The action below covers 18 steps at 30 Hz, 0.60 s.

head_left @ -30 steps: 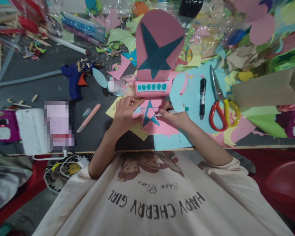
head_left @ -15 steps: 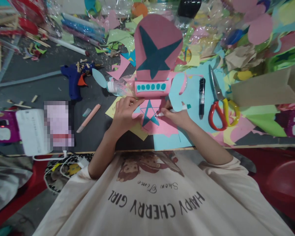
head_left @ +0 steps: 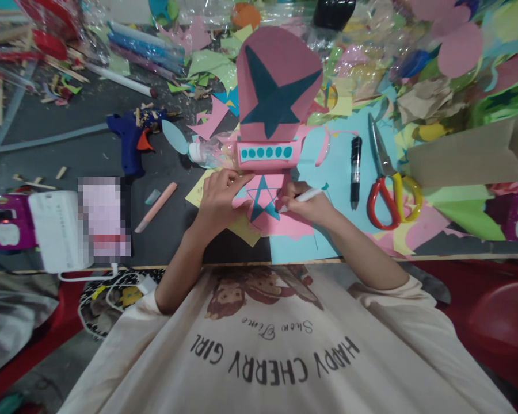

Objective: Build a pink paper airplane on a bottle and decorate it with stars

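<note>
My right hand [head_left: 305,204] is closed on a white felt-tip marker [head_left: 309,194], its tip low at the right side of a star [head_left: 264,198]. That star is outlined in teal on pink paper [head_left: 280,229] and partly coloured in; its middle is still pink. My left hand [head_left: 221,195] lies with fingers apart on the paper's left edge, pressing near its top. Above, joined to the pink paper, is a pink-wrapped plastic bottle [head_left: 207,152] with a strip of teal dots [head_left: 266,152]. A rounded pink piece [head_left: 280,57] with a filled teal star stands behind it.
At the right lie a black pen [head_left: 355,172] and red-and-yellow scissors [head_left: 388,178] on light-blue paper [head_left: 332,172]. A blue glue gun [head_left: 132,141], an orange marker [head_left: 156,207] and a phone [head_left: 103,218] are at the left. Paper scraps cover the back.
The marker in my right hand has tilted, its rear end now slanting up over the hand, and the hand has shifted slightly. My left hand has stayed in place.
</note>
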Motion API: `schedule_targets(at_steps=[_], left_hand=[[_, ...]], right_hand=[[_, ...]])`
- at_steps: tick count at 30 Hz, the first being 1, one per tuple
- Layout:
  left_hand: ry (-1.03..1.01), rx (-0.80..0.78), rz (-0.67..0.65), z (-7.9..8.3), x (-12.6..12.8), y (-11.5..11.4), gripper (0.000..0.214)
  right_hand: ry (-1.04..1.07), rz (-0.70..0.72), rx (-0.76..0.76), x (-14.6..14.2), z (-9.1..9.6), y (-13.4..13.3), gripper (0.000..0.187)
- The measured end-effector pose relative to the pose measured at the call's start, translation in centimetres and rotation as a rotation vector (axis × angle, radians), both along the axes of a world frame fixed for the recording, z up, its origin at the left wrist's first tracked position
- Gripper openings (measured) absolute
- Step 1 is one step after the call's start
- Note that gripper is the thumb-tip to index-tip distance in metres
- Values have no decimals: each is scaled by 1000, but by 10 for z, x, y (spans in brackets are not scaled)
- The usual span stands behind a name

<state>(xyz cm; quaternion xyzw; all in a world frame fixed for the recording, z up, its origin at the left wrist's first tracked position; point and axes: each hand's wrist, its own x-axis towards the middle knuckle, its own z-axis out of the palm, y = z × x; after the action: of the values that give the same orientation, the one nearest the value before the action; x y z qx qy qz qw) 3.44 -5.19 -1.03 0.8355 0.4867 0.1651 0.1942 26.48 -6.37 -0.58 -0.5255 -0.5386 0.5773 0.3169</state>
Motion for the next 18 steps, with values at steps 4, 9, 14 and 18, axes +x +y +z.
schedule_targets(at_steps=[4,9,14,18], left_hand=[[-11,17,-4,-1,-1,1,45],[-14,9,-27,-2,-2,2,47],[-8,17,-17,-2,-2,1,46],[2,15,-23,-1,-2,1,47]], right_hand=[[18,-109,26,-2,0,1,33],[40,-200,14,-8,4,1,33],[-10,-97,25,-4,2,1,31],[18,-52,3,-2,0,2,36]])
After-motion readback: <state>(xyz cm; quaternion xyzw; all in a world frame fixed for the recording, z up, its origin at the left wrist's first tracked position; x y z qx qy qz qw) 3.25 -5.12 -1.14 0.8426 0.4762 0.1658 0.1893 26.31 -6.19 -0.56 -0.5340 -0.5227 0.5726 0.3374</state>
